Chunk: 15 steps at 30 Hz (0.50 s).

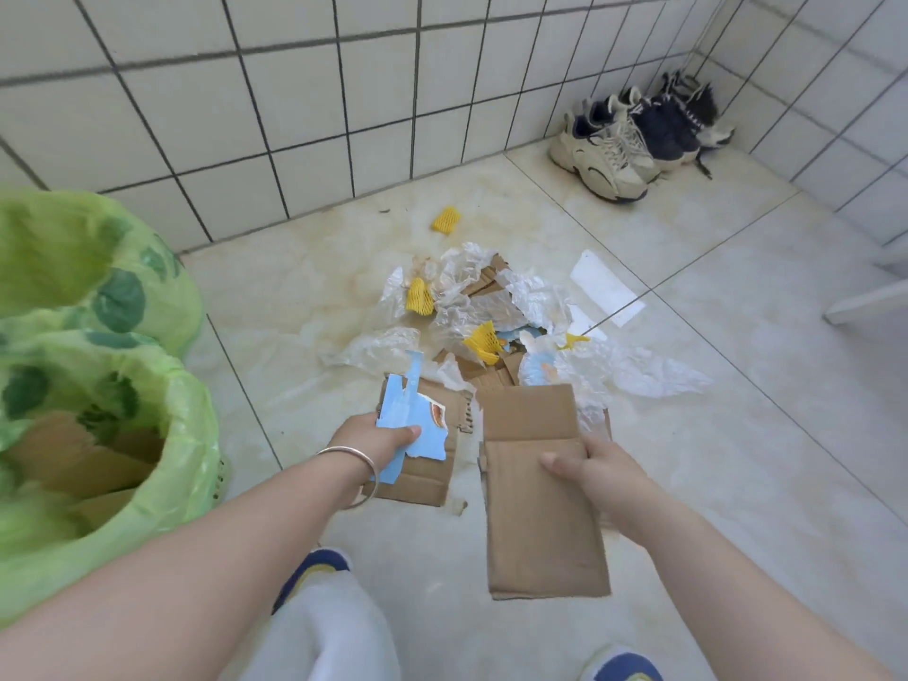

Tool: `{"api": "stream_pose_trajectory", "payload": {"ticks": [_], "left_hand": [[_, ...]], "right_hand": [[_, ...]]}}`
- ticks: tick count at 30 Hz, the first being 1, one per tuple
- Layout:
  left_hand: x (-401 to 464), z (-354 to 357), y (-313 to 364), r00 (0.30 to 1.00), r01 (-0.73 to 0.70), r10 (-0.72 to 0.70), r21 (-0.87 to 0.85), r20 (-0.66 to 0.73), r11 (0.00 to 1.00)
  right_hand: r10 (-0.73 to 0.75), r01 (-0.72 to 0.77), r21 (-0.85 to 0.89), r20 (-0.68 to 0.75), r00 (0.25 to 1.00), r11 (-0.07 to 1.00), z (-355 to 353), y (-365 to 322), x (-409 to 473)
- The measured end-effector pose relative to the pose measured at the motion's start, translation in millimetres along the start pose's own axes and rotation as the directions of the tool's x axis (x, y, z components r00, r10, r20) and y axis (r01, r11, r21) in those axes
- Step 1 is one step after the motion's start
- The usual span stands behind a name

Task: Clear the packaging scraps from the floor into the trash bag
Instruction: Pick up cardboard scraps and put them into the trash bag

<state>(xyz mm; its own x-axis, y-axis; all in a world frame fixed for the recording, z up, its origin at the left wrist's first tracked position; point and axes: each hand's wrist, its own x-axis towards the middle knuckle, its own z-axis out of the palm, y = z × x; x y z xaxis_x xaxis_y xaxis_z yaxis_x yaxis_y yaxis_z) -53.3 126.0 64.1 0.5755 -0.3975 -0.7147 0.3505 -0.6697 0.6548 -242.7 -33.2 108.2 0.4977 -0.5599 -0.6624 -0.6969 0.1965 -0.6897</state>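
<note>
— Down on the pale tiled floor [712,385], what does each hand have?

— The left hand [378,442] pinches a torn blue-printed cardboard piece [417,435], thumb on top of the blue face, fingers curled under it. A thin bangle [366,476] sits on that wrist. The right hand [597,471] grips a folded brown cardboard sheet [535,489] by its right edge, thumb across the upper face, and the sheet hangs down toward the person's feet.

— And the scraps?

— The pile of scraps [491,317] lies just beyond both hands: crumpled clear plastic film [643,373], more torn cardboard, bits of blue paper, and yellow foam nets [484,341]. One more yellow net [446,220] lies apart, nearer the wall. A white strip of paper [607,287] lies at the pile's right side.

— Where is the trash bag?

— At the left edge. The green trash bag [182,435] stands open, with brown cardboard already showing inside it. A second green bag [147,287] stands just behind it against the tiled wall [295,115].

— Anything else?

— Several sneakers [638,140] are lined up in the far corner, well apart from the pile. The person's own blue-and-yellow shoes [319,570] show at the bottom.
</note>
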Motion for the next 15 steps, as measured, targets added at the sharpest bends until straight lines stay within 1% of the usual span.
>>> {"api": "stream_pose_trajectory", "payload": {"ticks": [4, 7, 11, 13, 15], "left_hand": [[-45, -37, 25, 0.996, -0.087, 0.086, -0.076, -0.026, 0.993], [-85, -79, 36, 0.985, -0.163, 0.152, -0.140, -0.085, 0.977], [-129, -139, 41, 0.949, -0.277, 0.229, -0.221, -0.219, 0.935], [-146, -170, 38, 0.914, -0.348, 0.276, -0.227, -0.296, 0.910], [-157, -202, 31, 0.880, -0.392, 0.290, -0.230, -0.375, 0.891]], "right_hand": [[-0.098, 0.097, 0.118, 0.006, 0.995, 0.988, 35, -48, -30], [-0.182, 0.180, 0.185, -0.007, 0.983, 0.966, 68, -88, -61], [-0.287, 0.294, 0.199, -0.062, 0.956, 0.935, 114, -137, -94], [-0.359, 0.367, 0.170, -0.079, 0.930, 0.914, 142, -156, -105], [-0.414, 0.420, 0.121, -0.075, 0.907, 0.899, 173, -173, -116]]}}
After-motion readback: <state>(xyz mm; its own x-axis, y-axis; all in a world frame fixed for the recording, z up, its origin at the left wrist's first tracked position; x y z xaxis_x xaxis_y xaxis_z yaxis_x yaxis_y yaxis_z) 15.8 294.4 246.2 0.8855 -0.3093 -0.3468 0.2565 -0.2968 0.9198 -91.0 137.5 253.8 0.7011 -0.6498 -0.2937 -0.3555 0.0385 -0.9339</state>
